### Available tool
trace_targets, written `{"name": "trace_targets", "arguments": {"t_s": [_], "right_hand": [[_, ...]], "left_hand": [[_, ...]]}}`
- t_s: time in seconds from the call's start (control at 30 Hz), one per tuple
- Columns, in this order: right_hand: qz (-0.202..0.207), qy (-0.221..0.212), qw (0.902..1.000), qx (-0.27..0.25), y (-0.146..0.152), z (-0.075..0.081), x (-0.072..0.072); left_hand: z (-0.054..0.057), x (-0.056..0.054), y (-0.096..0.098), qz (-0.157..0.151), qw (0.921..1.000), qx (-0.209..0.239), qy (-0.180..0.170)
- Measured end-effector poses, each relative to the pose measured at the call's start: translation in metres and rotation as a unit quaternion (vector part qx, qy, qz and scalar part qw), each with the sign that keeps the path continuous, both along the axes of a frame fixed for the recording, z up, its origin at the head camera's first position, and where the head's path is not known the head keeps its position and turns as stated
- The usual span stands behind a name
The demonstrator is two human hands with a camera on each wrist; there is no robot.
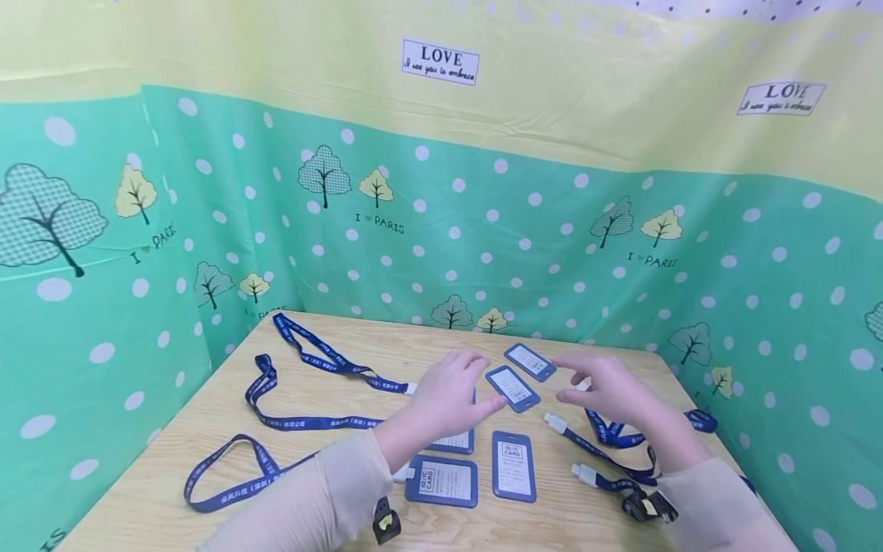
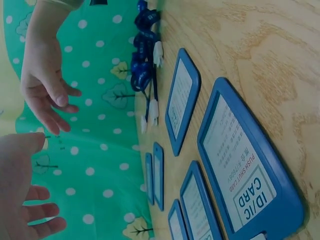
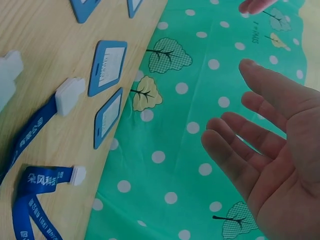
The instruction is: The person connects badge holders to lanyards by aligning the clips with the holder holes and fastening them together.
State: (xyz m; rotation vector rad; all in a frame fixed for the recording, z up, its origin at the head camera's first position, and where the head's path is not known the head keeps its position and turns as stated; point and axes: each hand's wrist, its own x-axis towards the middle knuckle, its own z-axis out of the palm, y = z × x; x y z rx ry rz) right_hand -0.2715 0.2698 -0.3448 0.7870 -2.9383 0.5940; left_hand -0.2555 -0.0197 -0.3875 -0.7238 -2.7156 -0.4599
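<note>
My left hand (image 1: 451,391) is raised over the table with its fingers extended and nothing in them. In the right wrist view, my right hand (image 3: 270,145) shows relaxed fingers and a bare palm. Between the hands in the head view lie two blue ID card holders, the nearer one (image 1: 513,388) beside my left thumb and the farther one (image 1: 530,362) close to my right fingertips. Another card holder (image 1: 513,466) lies nearer the front. Left of it are a sideways card holder (image 1: 441,481) and one partly hidden by my left hand (image 2: 20,185).
Blue lanyards with white clips spread across the left side, including a back lanyard (image 1: 324,356), a middle lanyard (image 1: 297,422) and a front lanyard (image 1: 228,498). More lanyards (image 1: 614,452) bunch under my right forearm. A polka-dot curtain (image 1: 414,253) hangs behind the wooden table (image 1: 228,414).
</note>
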Motion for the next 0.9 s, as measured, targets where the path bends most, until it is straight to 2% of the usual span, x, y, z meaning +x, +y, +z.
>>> {"name": "trace_targets", "arguments": {"t_s": [0.2,0.4,0.7,0.9], "right_hand": [[-0.018,-0.008,0.9997,0.015,0.006,-0.005,0.003],[-0.018,-0.003,0.9995,0.027,0.011,-0.010,0.006],[-0.022,-0.011,0.9993,0.029,0.017,-0.016,0.013],[-0.024,-0.028,0.9991,0.021,0.020,-0.022,0.017]], "left_hand": [[-0.002,0.004,0.006,-0.001,0.9999,0.000,-0.012],[-0.004,0.007,0.011,-0.005,0.9997,-0.007,-0.023],[-0.011,0.012,0.016,-0.011,0.9984,-0.024,-0.050],[-0.015,0.015,0.019,-0.011,0.9979,-0.037,-0.053]]}}
